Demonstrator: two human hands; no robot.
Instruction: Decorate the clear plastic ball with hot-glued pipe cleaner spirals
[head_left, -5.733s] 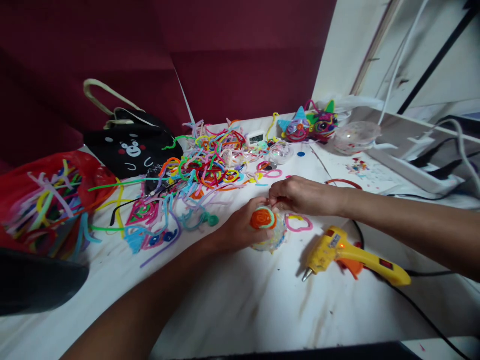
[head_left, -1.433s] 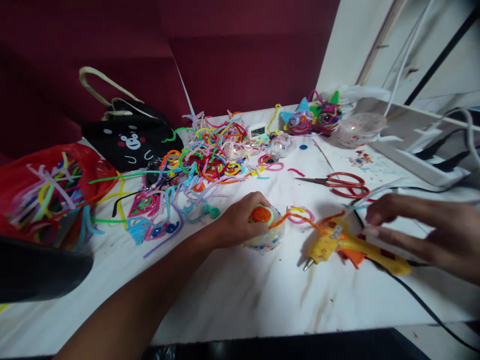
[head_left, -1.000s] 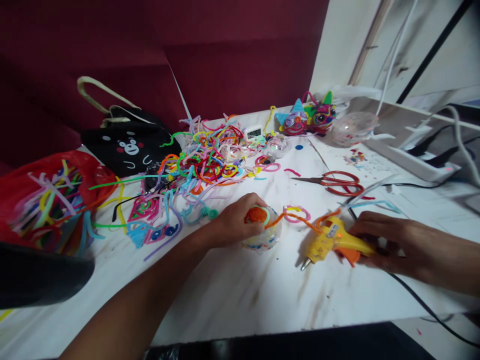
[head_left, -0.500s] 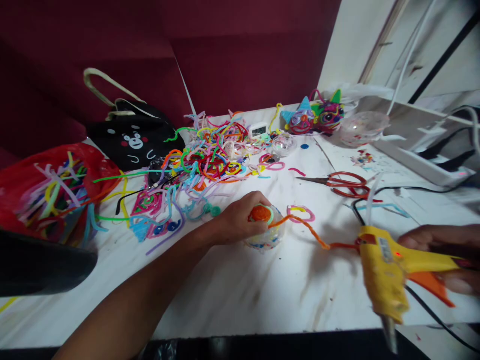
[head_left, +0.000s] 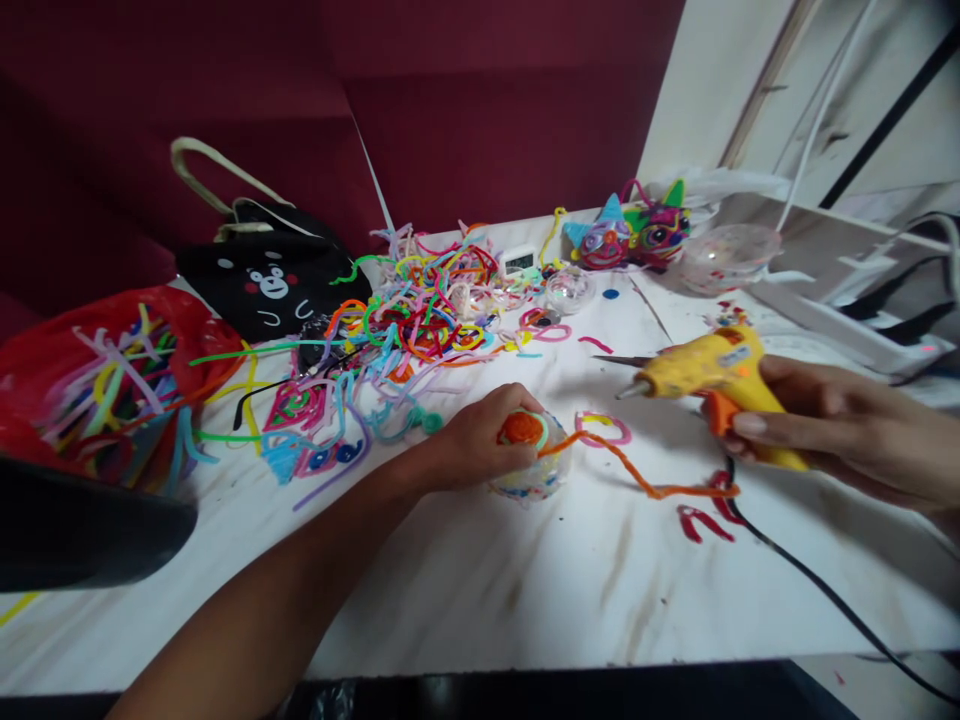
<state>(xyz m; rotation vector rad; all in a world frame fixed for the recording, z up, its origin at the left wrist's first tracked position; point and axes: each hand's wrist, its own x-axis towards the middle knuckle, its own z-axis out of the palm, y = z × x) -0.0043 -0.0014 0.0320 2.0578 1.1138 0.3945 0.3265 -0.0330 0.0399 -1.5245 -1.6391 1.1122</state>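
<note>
My left hand (head_left: 487,438) is closed around a clear ball (head_left: 546,478) on the white table. An orange coil (head_left: 521,429) sits on the ball, edged by a pale green strip, and an orange pipe cleaner (head_left: 619,456) trails from it to the right. Up at the right, my right hand (head_left: 810,425) grips a yellow glue gun (head_left: 705,370), fingers at its orange trigger. The gun's nozzle points left, above a pink and yellow loop (head_left: 602,429) on the table. Dark red bent pieces (head_left: 703,524) lie below the gun.
Tangled pipe cleaners (head_left: 435,300) cover the table's back middle. At left are a red bag (head_left: 202,330) of more strips and a black bag (head_left: 307,265). Scissors (head_left: 622,359) lie partly behind the gun. Two decorated figures (head_left: 604,240) and a clear bowl (head_left: 731,255) stand behind. A black cord (head_left: 825,592) crosses the right.
My right hand has raised the glue gun and turned its nozzle from downward to leftward, toward the ball. The dark red pieces now show. My left hand has stayed on the ball.
</note>
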